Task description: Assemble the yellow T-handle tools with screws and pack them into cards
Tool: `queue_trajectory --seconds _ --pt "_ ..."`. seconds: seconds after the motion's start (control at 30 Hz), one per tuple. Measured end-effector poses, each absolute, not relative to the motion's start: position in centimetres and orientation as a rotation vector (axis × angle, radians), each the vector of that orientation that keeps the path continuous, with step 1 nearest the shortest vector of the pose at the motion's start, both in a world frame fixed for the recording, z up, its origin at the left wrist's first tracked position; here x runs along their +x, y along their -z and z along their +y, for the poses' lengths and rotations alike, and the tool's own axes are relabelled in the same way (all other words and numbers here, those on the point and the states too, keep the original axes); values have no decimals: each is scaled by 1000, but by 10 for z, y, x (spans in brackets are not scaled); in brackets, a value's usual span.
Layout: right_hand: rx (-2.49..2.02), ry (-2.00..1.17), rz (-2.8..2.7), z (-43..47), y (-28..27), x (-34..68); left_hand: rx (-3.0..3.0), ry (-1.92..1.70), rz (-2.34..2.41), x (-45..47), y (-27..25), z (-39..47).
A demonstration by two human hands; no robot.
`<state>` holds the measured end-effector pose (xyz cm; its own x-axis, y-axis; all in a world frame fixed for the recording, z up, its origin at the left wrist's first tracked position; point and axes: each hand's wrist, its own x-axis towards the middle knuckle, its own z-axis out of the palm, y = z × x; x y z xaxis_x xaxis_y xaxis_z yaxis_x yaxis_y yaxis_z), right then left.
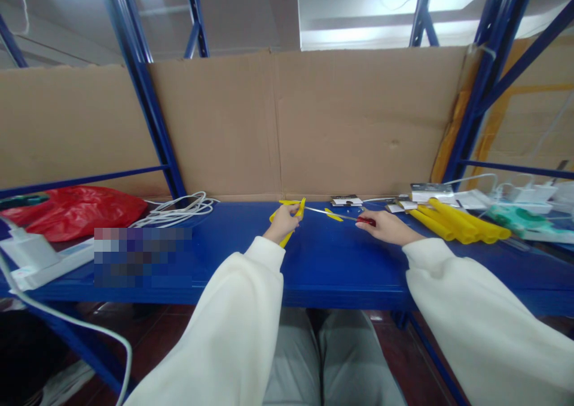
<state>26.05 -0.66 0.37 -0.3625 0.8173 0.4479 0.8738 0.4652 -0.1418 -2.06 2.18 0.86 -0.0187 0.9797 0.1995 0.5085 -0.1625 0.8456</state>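
**Red-handled tool (366,221) levelled at the yellow piece (300,213) between two hands**

The left hand (286,221) pinches the yellow piece, its fingers closed around it above the blue tabletop (341,265); ends of the yellow stick out at eleven, one and six o'clock of the fist. At three o'clock of it, the right hand (384,227) is curled round the red handle, and the tool's thin metal shaft runs toward nine o'clock, its tip beside the yellow piece – whether the two touch, I cannot tell.

A small yellow scrap (333,214) lies on the tabletop between the hands, just beyond the shaft. At ten to eleven o'clock of the right hand sits a flat black-and-white box (346,201); at three o'clock, several yellow tubes (460,220) lie side by side, with a silvery box (431,191) behind them.

Toward ten o'clock of the left hand lies a coil of white cable (182,210), and further out, at nine, a red bag (85,210). A white power strip (58,267) rests around eight o'clock – a white charger (27,249) on it. Cardboard (287,125) stands upright at twelve.
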Motion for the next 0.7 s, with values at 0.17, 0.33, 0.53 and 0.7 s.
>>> queue_trajectory --seconds 0.17,0.33,0.53,0.7 --pt "-1375 209 -2216 -5 -3 262 1728 -1115 1547 -22 -6 24" --pt "-1427 291 -2194 -8 -5 262 1702 -1134 1534 -22 -5 27" --pt "-1390 187 -2197 -6 -3 261 1715 -1142 1555 -22 -5 27" --pt "-1421 255 -2184 -7 -5 263 1734 -1135 1560 -21 -6 24"
